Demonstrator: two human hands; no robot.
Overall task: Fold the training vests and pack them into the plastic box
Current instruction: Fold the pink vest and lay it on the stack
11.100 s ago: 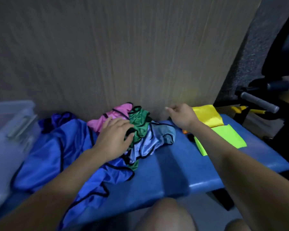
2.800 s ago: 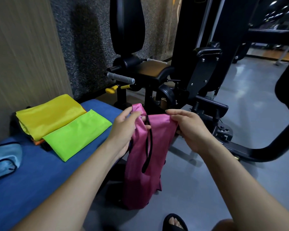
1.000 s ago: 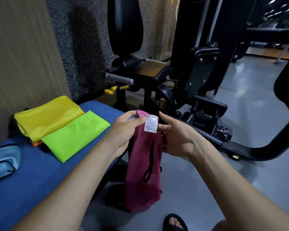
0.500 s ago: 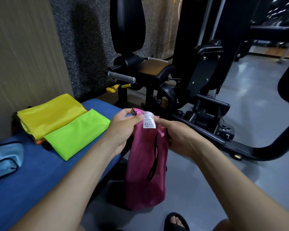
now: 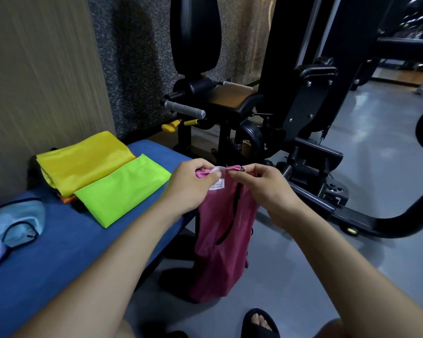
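Pinching pink vest (image 5: 224,230) top edge, left hand (image 5: 191,185) and right hand (image 5: 264,189) aligned shoulders; folding onto blue surface (image 5: 59,245) seemed next.

white tag (image 5: 217,182) on pink vest (image 5: 220,240), print too small to read

A gym. Shown by a black weight machine (image 5: 291,113) with padded seat and grip handle far right, a blue padded bench (image 5: 59,245) near left, grey rubbery floor (image 5: 376,154).
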